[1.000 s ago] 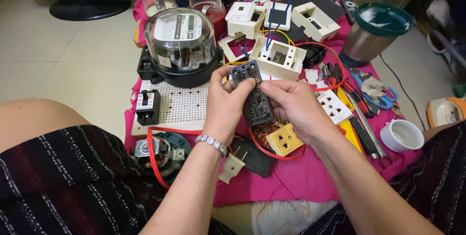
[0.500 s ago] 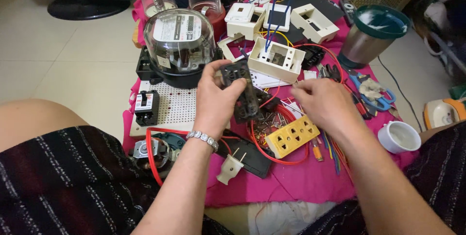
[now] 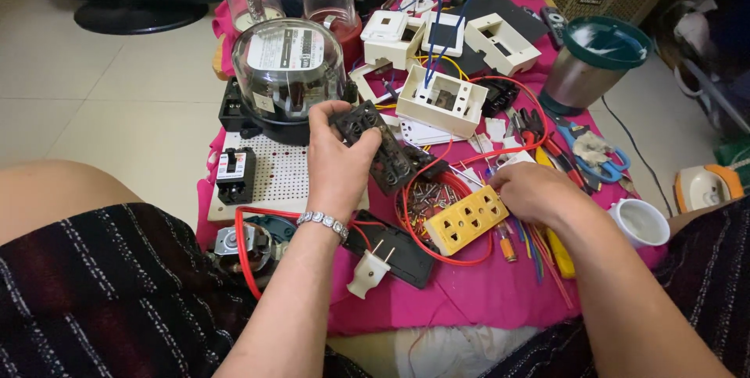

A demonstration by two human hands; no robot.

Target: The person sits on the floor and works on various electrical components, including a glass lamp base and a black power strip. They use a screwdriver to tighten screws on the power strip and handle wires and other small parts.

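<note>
head view: the black socket strip point(image 3: 380, 147) sits in the left hand point(image 3: 337, 165), lifted a little above the pink cloth point(image 3: 469, 292) and tilted, its face with the round holes turned up toward the camera. the fingers are closed around its near end, thumb on top, so the grip is clamped on the strip. a beaded bracelet point(image 3: 322, 224) circles that wrist.

the right hand point(image 3: 539, 190) is apart from the strip, lying low on the cloth just beside the yellow outlet block point(image 3: 466, 219); its fingers are curled downward among loose parts and whether they pinch anything cannot be told.

under the strip lies a red wire loop point(image 3: 426, 249) around a small heap of screws point(image 3: 428, 194). nearer the person a white plug point(image 3: 369, 272) rests on a black flat plate point(image 3: 398, 257). behind the left hand stands a glass-domed meter point(image 3: 285, 65) on a black base, beside a white perforated board point(image 3: 281, 175) carrying a small black breaker point(image 3: 234, 175). a cream wall box point(image 3: 441, 101) lies beyond the strip. to the right sit blue-handled pliers point(image 3: 594, 151), a white cup point(image 3: 641, 222) and a steel jar with a green lid point(image 3: 590, 65).
</note>
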